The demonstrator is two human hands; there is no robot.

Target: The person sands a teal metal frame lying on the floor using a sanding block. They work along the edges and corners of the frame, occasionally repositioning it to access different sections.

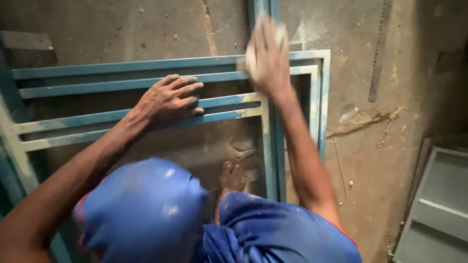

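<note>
Your right hand (267, 58) has its grip closed over a small pale pad (282, 34), probably sandpaper, though motion blur leaves that unsure. It presses the pad against the top rail of the blue metal frame (146, 64) near its right corner, where the paint is already rubbed pale. Your left hand (170, 100) grasps nothing: its grip is released, palm and fingers spread flat across two middle bars, apparently to steady the frame against the rubbing. The frame lies flat on the dusty concrete floor (385, 160), one bare foot (232, 178) planted inside it between your blue-clad knees. A grey slatted panel (438, 209) rests at the lower right. No packages, labels or signs show.
</note>
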